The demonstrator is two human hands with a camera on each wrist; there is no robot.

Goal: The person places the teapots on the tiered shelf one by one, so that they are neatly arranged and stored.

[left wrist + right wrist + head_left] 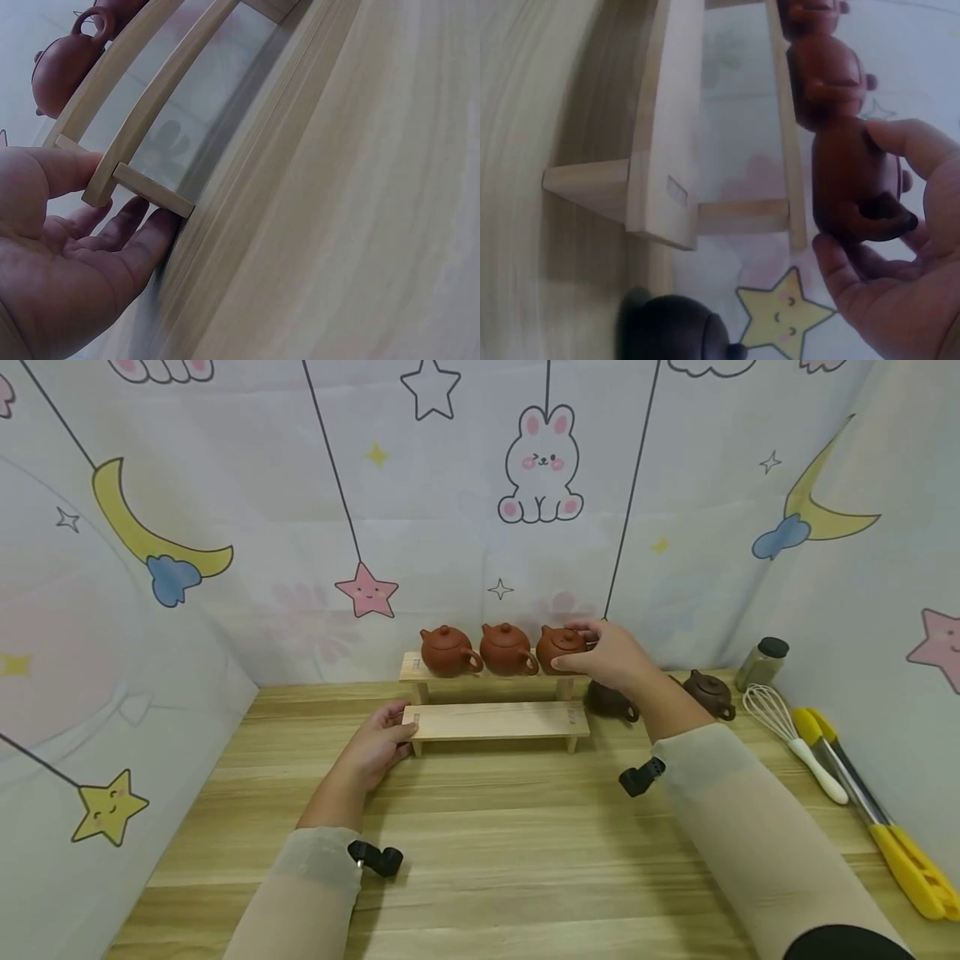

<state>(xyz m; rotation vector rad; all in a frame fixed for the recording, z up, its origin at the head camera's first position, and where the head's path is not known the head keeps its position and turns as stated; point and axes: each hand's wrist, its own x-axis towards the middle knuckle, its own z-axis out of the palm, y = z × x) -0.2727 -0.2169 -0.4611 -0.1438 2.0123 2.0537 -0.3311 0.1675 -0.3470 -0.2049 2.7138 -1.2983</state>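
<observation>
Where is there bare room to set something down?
The lower shelf, right of the left hand, and the table between the sleeves. Crowded: the upper shelf with three reddish teapots, and the right side, with dark teapots, whisk and tongs.

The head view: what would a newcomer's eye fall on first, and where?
Probably the three round, reddish-brown clay teapots, in a row on the upper tier of a pale wooden two-tier stand. The right hand holds the rightmost one, and the left hand grips the lower tier's left end. Perhaps next, the long yellow-handled tongs at the far right, and the white cartoon rabbit on the printed backdrop above.
</observation>
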